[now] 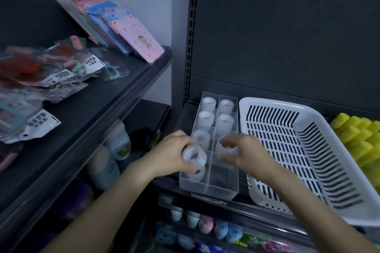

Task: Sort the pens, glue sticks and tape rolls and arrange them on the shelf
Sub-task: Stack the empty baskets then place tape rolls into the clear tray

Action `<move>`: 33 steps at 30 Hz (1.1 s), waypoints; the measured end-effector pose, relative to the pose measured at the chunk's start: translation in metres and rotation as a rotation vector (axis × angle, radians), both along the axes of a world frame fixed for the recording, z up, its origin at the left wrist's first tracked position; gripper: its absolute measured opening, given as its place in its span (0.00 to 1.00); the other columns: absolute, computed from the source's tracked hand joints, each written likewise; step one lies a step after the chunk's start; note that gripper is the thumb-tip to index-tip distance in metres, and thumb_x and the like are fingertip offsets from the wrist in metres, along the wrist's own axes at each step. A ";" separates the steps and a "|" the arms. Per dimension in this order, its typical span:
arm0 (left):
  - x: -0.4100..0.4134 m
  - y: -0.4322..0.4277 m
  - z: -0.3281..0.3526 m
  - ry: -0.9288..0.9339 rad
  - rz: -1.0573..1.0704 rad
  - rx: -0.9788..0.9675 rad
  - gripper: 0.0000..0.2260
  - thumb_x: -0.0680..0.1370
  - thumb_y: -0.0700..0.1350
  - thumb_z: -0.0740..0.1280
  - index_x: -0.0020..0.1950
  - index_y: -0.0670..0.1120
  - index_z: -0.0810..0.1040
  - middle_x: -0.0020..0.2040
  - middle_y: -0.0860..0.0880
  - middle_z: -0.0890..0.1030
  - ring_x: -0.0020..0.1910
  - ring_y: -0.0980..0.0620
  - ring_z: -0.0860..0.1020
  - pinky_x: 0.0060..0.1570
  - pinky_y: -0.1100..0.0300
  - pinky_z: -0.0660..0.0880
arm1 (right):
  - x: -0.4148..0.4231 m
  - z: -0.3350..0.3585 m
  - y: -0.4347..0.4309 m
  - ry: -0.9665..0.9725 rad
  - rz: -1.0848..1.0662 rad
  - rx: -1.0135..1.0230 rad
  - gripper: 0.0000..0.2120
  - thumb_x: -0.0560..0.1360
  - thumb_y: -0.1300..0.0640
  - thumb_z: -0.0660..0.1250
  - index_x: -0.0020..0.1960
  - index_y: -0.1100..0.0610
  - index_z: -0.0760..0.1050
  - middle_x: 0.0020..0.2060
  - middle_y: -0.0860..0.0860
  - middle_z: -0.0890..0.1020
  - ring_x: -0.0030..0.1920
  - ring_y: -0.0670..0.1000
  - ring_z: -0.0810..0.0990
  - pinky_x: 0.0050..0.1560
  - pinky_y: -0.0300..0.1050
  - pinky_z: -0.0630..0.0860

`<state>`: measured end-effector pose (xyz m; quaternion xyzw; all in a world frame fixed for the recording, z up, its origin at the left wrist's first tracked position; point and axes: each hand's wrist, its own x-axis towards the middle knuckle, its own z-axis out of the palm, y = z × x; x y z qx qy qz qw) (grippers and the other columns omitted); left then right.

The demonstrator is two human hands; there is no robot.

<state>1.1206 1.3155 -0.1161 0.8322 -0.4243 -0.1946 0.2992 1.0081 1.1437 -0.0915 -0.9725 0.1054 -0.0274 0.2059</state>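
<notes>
A clear divided organizer box (222, 188) stands on the dark shelf, its cells holding several translucent tape rolls (207, 118). My left hand (174, 150) grips a stack of tape rolls (194, 157) over the box's near left cell, where another roll (195, 173) lies. My right hand (244, 154) hovers over the right column with thumb and fingers spread and curved, just in front of a roll (225, 145) in the third cell. The hand is motion-blurred and nothing shows between its fingers. The near right cell (223, 174) holds nothing.
A white slotted basket (287, 150) sits tilted right of the box. Yellow capped items (357, 135) fill the far right. The left shelf (115, 96) carries plastic packets and pink and blue cards. Bottles and pastel items stand on the lower shelves.
</notes>
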 end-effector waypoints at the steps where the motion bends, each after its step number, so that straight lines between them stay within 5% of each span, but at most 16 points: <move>1: -0.001 -0.008 0.000 -0.060 -0.030 0.060 0.17 0.65 0.46 0.75 0.51 0.47 0.76 0.50 0.54 0.72 0.47 0.56 0.74 0.48 0.63 0.74 | -0.008 0.004 -0.007 -0.027 -0.043 0.026 0.18 0.73 0.51 0.68 0.61 0.55 0.76 0.56 0.49 0.80 0.55 0.47 0.77 0.56 0.38 0.71; 4: -0.004 -0.027 0.000 -0.263 -0.113 0.270 0.13 0.66 0.44 0.72 0.47 0.43 0.73 0.48 0.50 0.72 0.47 0.49 0.74 0.44 0.53 0.75 | -0.027 0.009 -0.025 -0.075 -0.149 0.063 0.14 0.73 0.52 0.68 0.58 0.55 0.78 0.51 0.48 0.82 0.50 0.45 0.78 0.50 0.34 0.70; 11: -0.011 -0.036 -0.002 -0.559 -0.191 0.458 0.19 0.68 0.47 0.71 0.54 0.45 0.67 0.51 0.48 0.75 0.51 0.49 0.70 0.43 0.60 0.62 | -0.059 0.001 -0.049 -0.087 -0.256 0.080 0.13 0.74 0.53 0.67 0.57 0.56 0.79 0.49 0.48 0.83 0.43 0.42 0.77 0.48 0.34 0.71; 15: -0.014 -0.038 0.011 -0.560 -0.170 0.467 0.18 0.71 0.48 0.69 0.58 0.46 0.70 0.54 0.49 0.76 0.55 0.48 0.72 0.45 0.58 0.67 | -0.080 0.004 -0.070 -0.108 -0.350 0.057 0.13 0.74 0.55 0.68 0.56 0.58 0.79 0.49 0.51 0.83 0.45 0.46 0.78 0.47 0.36 0.70; 19: -0.038 -0.069 0.035 -0.431 -0.132 0.204 0.17 0.76 0.50 0.64 0.64 0.50 0.70 0.59 0.52 0.75 0.57 0.52 0.74 0.53 0.58 0.73 | -0.108 0.003 -0.104 0.074 -0.435 0.003 0.17 0.75 0.55 0.66 0.62 0.59 0.75 0.55 0.52 0.80 0.56 0.52 0.78 0.51 0.40 0.71; 22: -0.074 -0.112 0.036 -0.307 -0.291 0.110 0.18 0.76 0.50 0.65 0.65 0.49 0.71 0.62 0.52 0.76 0.59 0.54 0.74 0.57 0.60 0.72 | -0.124 -0.001 -0.120 0.363 -0.402 0.052 0.23 0.74 0.51 0.67 0.67 0.54 0.69 0.62 0.50 0.76 0.58 0.50 0.77 0.57 0.42 0.73; 26: -0.107 -0.174 0.014 -0.201 -0.551 0.269 0.26 0.74 0.51 0.68 0.70 0.46 0.67 0.65 0.47 0.72 0.61 0.50 0.72 0.61 0.54 0.71 | -0.131 -0.006 -0.124 0.481 -0.372 0.180 0.28 0.72 0.49 0.69 0.69 0.52 0.66 0.63 0.50 0.74 0.60 0.49 0.75 0.58 0.41 0.71; 28: -0.115 -0.195 0.005 -0.108 -0.643 0.374 0.25 0.73 0.47 0.69 0.68 0.46 0.67 0.62 0.48 0.73 0.57 0.49 0.73 0.57 0.54 0.74 | -0.131 -0.011 -0.128 0.507 -0.379 0.180 0.23 0.72 0.47 0.68 0.64 0.55 0.72 0.56 0.52 0.77 0.53 0.49 0.76 0.52 0.42 0.71; 30: -0.119 -0.208 -0.003 -0.047 -0.707 0.453 0.22 0.73 0.43 0.69 0.66 0.48 0.68 0.57 0.49 0.75 0.52 0.49 0.75 0.51 0.54 0.75 | -0.133 -0.017 -0.130 0.515 -0.384 0.172 0.18 0.72 0.44 0.66 0.47 0.60 0.77 0.40 0.54 0.76 0.39 0.50 0.73 0.41 0.44 0.66; 33: -0.116 -0.217 -0.011 -0.057 -0.707 0.475 0.22 0.72 0.40 0.70 0.64 0.47 0.70 0.54 0.50 0.76 0.51 0.50 0.76 0.51 0.55 0.76 | -0.138 -0.026 -0.133 0.505 -0.414 0.226 0.21 0.70 0.42 0.67 0.30 0.57 0.67 0.28 0.52 0.68 0.30 0.50 0.67 0.35 0.44 0.61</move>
